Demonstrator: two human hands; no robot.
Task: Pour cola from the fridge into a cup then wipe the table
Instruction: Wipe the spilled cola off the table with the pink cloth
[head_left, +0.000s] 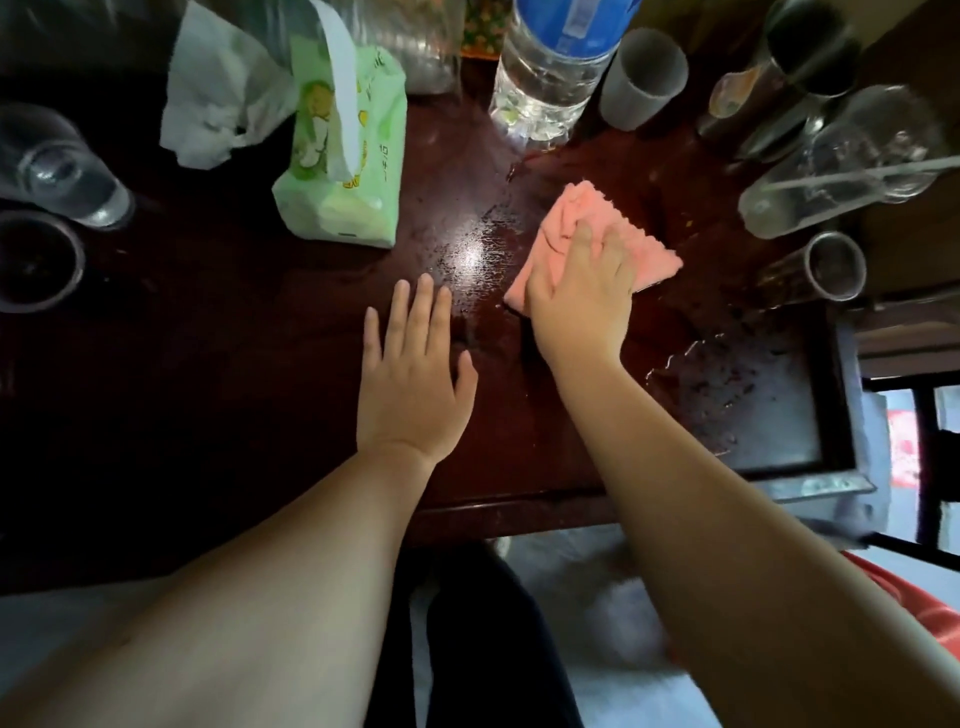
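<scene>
My right hand lies palm-down on a pink cloth, fingers spread flat over it, pressing it to the dark wooden table. My left hand rests flat and open on the bare wood beside it, holding nothing. Wet streaks glisten between them. One green tissue pack: its print is too small to read. One water bottle, blue label unreadable. One grey cup stands just beside it. One crumpled white tissue. One clear glass far left.
</scene>
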